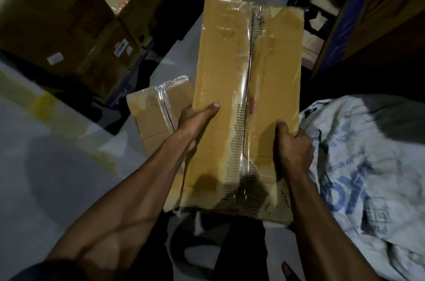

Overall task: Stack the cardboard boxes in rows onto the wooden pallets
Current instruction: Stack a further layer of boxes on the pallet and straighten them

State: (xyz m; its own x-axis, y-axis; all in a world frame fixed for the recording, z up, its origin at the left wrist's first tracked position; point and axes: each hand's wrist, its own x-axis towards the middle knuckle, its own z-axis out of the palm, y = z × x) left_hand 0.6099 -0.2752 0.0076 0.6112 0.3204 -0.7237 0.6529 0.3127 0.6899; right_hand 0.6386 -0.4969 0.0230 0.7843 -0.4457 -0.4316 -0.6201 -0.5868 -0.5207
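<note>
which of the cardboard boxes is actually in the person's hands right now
The long taped box in the centre: left hand and right hand grip its sides. The smaller box lies untouched on the floor.

I'm looking down into what is showing itself as a warehouse or storeroom: big cardboard cartons [69, 16] are standing stacked at the upper left, some carrying small white labels [54, 58], on a bare grey floor [41, 165] that is wearing yellow painted marking [43, 102]. A white printed sack [368, 165] is lying slumped at the right, and another tall carton [379, 11] is leaning in at the upper right. Light is falling dimly, leaving dark gaps between the stacks
</note>
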